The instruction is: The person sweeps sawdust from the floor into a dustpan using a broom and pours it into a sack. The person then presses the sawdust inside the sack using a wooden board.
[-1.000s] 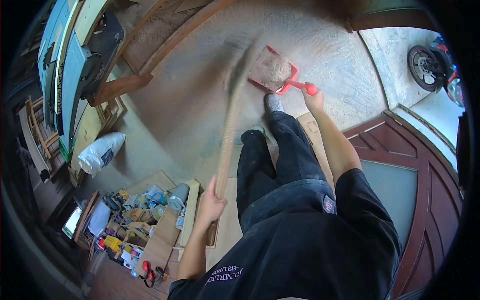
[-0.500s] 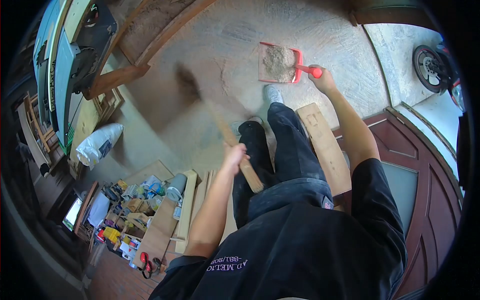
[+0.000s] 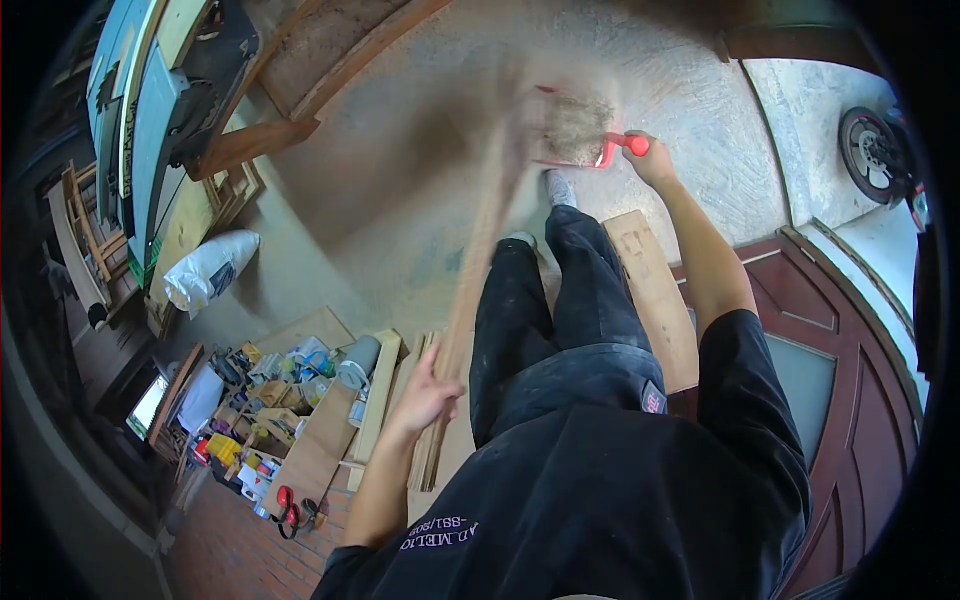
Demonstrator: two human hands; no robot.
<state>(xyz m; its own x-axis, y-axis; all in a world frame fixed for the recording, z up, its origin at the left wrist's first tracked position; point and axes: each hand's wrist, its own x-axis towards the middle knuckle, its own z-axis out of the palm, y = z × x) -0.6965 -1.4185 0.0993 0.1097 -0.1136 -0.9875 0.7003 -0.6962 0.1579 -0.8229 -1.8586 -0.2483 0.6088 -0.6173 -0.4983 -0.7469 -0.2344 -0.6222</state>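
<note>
My left hand (image 3: 430, 395) is closed around the wooden handle of a broom (image 3: 475, 255), which is smeared by motion. The dark broom head is at the dustpan's open left edge; the blur hides whether they touch. My right hand (image 3: 652, 160) grips the red handle of the dustpan (image 3: 606, 154), which rests on the concrete floor beyond my feet. A heap of pale sawdust (image 3: 575, 128) lies in the pan, its edges blurred.
A wooden board (image 3: 655, 300) lies right of my legs, beside a dark red panelled door (image 3: 830, 370). At left are a white sack (image 3: 212, 270), a blue machine (image 3: 150, 140), cluttered supplies and red earmuffs (image 3: 290, 510). A motorbike wheel (image 3: 868, 145) shows at far right.
The broom head has swept right, from the bare floor to the dustpan. My left hand has moved left and down in the view. My right hand still holds the dustpan in place.
</note>
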